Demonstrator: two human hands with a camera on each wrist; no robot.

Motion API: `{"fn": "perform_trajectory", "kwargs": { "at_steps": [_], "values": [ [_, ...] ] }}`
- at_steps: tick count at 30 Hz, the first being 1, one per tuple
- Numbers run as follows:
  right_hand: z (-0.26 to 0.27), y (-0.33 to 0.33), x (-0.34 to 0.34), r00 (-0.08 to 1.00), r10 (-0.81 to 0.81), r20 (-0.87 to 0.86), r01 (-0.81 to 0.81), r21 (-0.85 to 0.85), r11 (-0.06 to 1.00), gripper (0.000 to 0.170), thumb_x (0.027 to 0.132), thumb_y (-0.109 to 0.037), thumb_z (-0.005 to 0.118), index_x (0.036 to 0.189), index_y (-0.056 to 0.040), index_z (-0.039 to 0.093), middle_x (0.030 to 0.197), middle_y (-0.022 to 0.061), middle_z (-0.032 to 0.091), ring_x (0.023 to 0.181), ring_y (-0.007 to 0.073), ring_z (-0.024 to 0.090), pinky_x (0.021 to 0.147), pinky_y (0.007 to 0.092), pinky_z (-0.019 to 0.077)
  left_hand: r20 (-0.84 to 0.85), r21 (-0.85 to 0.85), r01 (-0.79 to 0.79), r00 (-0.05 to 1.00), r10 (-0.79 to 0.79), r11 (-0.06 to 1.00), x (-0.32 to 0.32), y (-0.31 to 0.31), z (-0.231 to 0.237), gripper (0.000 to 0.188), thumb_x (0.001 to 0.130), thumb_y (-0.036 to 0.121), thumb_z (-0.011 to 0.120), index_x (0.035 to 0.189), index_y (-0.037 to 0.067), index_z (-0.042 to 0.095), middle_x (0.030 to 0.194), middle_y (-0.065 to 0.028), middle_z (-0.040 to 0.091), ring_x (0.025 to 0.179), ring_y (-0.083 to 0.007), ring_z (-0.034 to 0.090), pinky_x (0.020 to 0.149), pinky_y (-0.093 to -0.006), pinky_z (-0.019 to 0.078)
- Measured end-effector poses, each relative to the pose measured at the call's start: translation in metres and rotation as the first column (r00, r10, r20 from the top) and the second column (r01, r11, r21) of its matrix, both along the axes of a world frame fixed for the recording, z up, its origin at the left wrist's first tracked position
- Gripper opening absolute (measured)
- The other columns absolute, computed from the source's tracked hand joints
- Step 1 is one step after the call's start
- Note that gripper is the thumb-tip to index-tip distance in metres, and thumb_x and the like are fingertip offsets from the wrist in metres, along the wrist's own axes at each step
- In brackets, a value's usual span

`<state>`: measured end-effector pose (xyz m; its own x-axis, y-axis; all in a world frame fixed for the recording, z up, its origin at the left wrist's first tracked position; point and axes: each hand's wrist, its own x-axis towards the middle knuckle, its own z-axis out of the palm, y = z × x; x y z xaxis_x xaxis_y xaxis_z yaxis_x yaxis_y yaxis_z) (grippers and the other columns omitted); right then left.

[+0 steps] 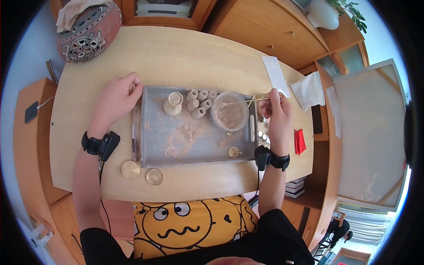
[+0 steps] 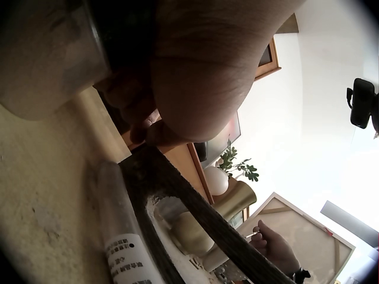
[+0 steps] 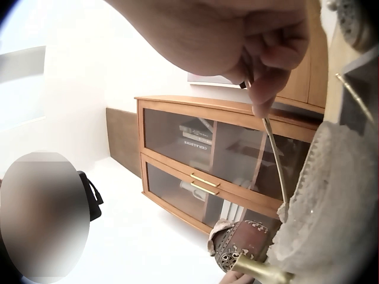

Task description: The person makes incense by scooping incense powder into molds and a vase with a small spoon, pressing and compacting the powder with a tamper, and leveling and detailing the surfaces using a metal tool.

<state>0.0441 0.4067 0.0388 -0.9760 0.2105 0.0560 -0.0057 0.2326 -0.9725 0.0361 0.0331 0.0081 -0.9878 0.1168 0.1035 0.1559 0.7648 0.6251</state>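
Note:
My right hand (image 1: 277,112) pinches a thin brass spoon (image 1: 240,102), its tip over the clear bowl (image 1: 213,115) of pinkish-brown powder. In the right wrist view the spoon (image 3: 275,155) slants down to the rim of this bumpy-sided bowl (image 3: 317,204). My left hand (image 1: 118,98) holds nothing, fingers loosely curled at the far left corner of the grey tray (image 1: 152,141). Beside the bowl stand several small powder-coated tubes (image 1: 198,112). Left of these is a brass vase (image 1: 172,107) with powder in its mouth. Loose powder (image 1: 187,132) is scattered over the tray floor.
A small brass press (image 1: 234,152) lies in the tray's near right. A brass disc (image 1: 130,169) and a round brass dish (image 1: 154,176) sit before the tray. A labelled clear tube (image 2: 127,248) lies along its left side. A red packet (image 1: 300,142) is at the right.

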Motion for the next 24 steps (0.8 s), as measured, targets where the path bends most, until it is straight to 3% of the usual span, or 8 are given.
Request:
{"fn": "perform_trajectory", "kwargs": {
  "at_steps": [6,12,14,17,18,20,22,24],
  "values": [
    [0.015,-0.023,-0.006,0.999,0.053,0.009,-0.053,0.001,0.999,0.033,0.102,-0.029,0.053,0.091,0.0013,0.062,0.073,0.0077,0.069,0.059,0.0061,0.055,0.056,0.02,0.0415,0.014,0.009,-0.006,1.0,0.006,1.0,0.0,0.0,-0.002,0.019,0.094,0.016,0.059,0.086,0.0,0.055,0.057,-0.009,0.049,0.05,-0.0166,0.042,0.051,-0.0328,0.0361],
    [0.027,-0.041,0.001,0.991,0.084,-0.105,-0.068,0.148,0.987,0.025,0.099,-0.02,0.058,0.088,0.0022,0.063,0.069,0.0083,0.069,0.057,0.0101,0.06,0.055,0.0238,0.0461,0.0,-0.005,-0.005,1.0,0.005,1.0,0.0,0.002,0.0,0.019,0.094,0.017,0.06,0.086,-0.001,0.056,0.057,-0.0083,0.048,0.051,-0.0152,0.041,0.051,-0.0323,0.035],
    [0.038,-0.047,0.01,0.939,0.215,-0.268,-0.06,0.489,0.87,0.017,0.095,-0.013,0.061,0.088,0.0017,0.063,0.067,0.0101,0.069,0.056,0.0158,0.065,0.054,0.0266,0.0485,-0.007,0.002,0.004,1.0,-0.004,1.0,0.0,0.003,0.0,0.019,0.094,0.017,0.06,0.086,-0.001,0.055,0.056,-0.0084,0.048,0.05,-0.015,0.04,0.05,-0.0323,0.0343],
    [0.049,-0.047,0.019,0.869,0.316,-0.381,-0.023,0.606,0.795,0.012,0.093,-0.01,0.062,0.088,0.001,0.062,0.067,0.0116,0.069,0.058,0.0208,0.068,0.055,0.028,0.0504,-0.013,0.01,0.011,1.0,-0.011,1.0,-0.001,0.004,0.001,0.019,0.094,0.016,0.06,0.086,-0.001,0.055,0.055,-0.0082,0.045,0.05,-0.0151,0.038,0.049,-0.0326,0.0323],
    [0.05,-0.044,0.022,0.871,0.309,-0.382,-0.018,0.603,0.798,0.012,0.093,-0.01,0.062,0.088,0.001,0.062,0.067,0.0116,0.069,0.058,0.0208,0.068,0.055,0.028,0.0504,-0.014,0.01,0.007,1.0,-0.007,1.0,0.0,0.004,0.001,0.019,0.094,0.016,0.06,0.086,-0.001,0.056,0.055,-0.008,0.044,0.049,-0.0148,0.037,0.049,-0.0327,0.0316],
    [0.052,-0.032,0.026,0.918,0.147,-0.368,0.067,0.51,0.857,0.013,0.094,-0.01,0.062,0.087,0.0005,0.062,0.065,0.0107,0.068,0.059,0.0208,0.068,0.055,0.0286,0.0505,-0.013,0.007,0.006,1.0,-0.006,1.0,0.0,0.005,0.002,0.018,0.093,0.015,0.06,0.086,-0.001,0.056,0.054,-0.0078,0.044,0.049,-0.0145,0.036,0.048,-0.0328,0.0309],
    [0.051,-0.015,0.024,0.918,0.151,-0.366,0.063,0.512,0.856,0.013,0.094,-0.011,0.062,0.086,0.0001,0.061,0.065,0.01,0.067,0.058,0.021,0.067,0.054,0.0293,0.0496,-0.008,0.019,0.006,1.0,-0.005,1.0,0.0,0.005,0.001,0.018,0.093,0.014,0.06,0.085,-0.001,0.056,0.054,-0.0073,0.042,0.049,-0.0137,0.036,0.048,-0.0324,0.0307],
    [0.047,-0.004,0.023,0.927,0.201,-0.316,0.051,0.638,0.769,0.013,0.094,-0.011,0.063,0.086,-0.0004,0.061,0.064,0.0097,0.066,0.058,0.0218,0.067,0.054,0.0301,0.0488,-0.007,0.015,0.009,1.0,-0.009,1.0,-0.001,0.004,0.0,0.018,0.093,0.014,0.059,0.085,-0.001,0.055,0.054,-0.0071,0.042,0.049,-0.0136,0.036,0.048,-0.0323,0.0305]
  ]
}}
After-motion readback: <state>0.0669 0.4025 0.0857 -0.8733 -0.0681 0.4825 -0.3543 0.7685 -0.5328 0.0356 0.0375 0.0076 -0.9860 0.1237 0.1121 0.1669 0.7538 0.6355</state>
